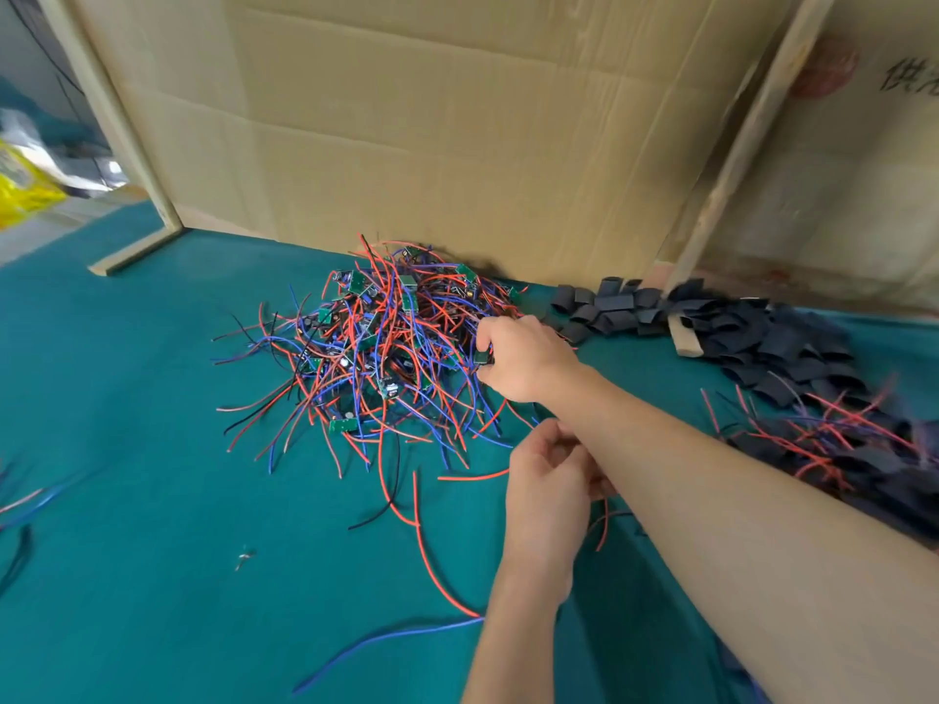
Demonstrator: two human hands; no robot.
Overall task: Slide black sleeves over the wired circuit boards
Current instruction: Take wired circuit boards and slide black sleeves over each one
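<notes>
A tangled heap of small green circuit boards with red, blue and black wires (386, 348) lies on the teal table (152, 449). My right hand (518, 355) reaches across to the heap's right edge and pinches one small board (482, 357) between thumb and fingers. Nearer to me, my left hand (551, 480) sits under my right forearm with its fingers curled around red wires; what else it holds is hidden. A pile of flat black sleeves (711, 322) stretches along the right side.
A cardboard wall (432, 119) with wooden battens stands behind the heap. Sleeved boards with red wires (838, 439) lie at the right. Loose red and blue wires (406, 637) trail near me. A yellow bag (20, 190) is at the far left.
</notes>
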